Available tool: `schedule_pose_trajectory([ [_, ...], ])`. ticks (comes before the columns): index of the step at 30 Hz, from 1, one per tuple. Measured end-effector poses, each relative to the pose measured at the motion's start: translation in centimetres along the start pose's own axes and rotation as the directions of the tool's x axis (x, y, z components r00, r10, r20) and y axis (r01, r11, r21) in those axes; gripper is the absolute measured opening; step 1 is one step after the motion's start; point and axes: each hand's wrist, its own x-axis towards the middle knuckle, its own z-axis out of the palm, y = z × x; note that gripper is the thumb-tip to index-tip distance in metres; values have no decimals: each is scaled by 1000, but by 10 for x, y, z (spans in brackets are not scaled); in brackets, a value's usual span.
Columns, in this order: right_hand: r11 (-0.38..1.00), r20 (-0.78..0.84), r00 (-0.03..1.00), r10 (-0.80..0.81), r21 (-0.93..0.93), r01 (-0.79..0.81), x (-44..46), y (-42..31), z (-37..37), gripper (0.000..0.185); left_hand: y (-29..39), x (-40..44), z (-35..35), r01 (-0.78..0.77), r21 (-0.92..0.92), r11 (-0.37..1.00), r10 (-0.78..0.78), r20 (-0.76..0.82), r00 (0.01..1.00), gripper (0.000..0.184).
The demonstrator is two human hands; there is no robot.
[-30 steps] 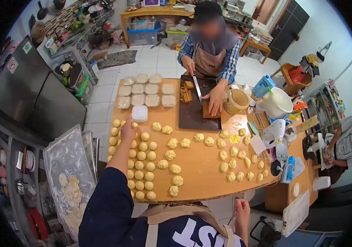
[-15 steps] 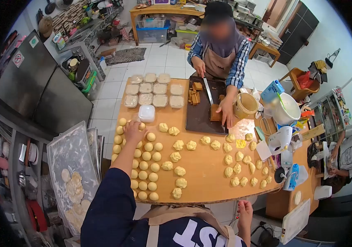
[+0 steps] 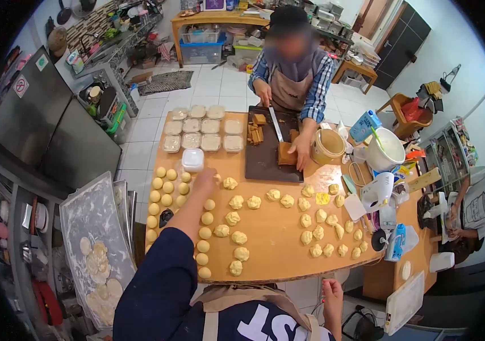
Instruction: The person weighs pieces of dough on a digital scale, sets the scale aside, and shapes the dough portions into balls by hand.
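Note:
My left hand (image 3: pixel 205 183) reaches across the left side of the wooden table. Its fingers close on a pale yellow dough lump (image 3: pixel 217 178), which they partly cover. Smooth round dough balls (image 3: pixel 167 200) stand in rows around and under the forearm, which hides some of them. Rougher dough lumps (image 3: pixel 236 202) lie in a loose column right of that hand. Below the table's front edge hangs my right hand (image 3: pixel 332 296), away from the dough. Its fingers are curled, and nothing shows in them.
Lidded tubs (image 3: pixel 210 126) and a white container (image 3: pixel 192 160) stand behind the balls. Opposite, a co-worker cuts brown slabs on a dark tray (image 3: pixel 259 165) with a long knife (image 3: pixel 275 122). A white bucket (image 3: pixel 385 150) and hand mixer (image 3: pixel 376 192) are at right. A floured tray (image 3: pixel 92 207) leans left.
My left hand has moved right, from a smooth ball in the back row to a rough lump. That ball now sits free in the row. The view has shifted slightly.

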Motion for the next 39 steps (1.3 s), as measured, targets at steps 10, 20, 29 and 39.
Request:
schedule_pose_trajectory([
  [10,995,-30,1000,5,97,-2,2,49,-33,14,99,-47,-95,-308,-498,811,43,-475,879,27],
  [20,947,230,963,-138,-255,197,68,42,3,19,187,-220,46,-747,69,661,605,539,585,70],
  [29,483,358,649,-671,-453,749,141,33,155,38,90,-253,-58,-357,-115,927,355,-41,934,58],
  [39,124,607,615,-504,-654,746,144,57,146,56,29,-407,-50,-110,-120,987,65,-328,943,56],
])
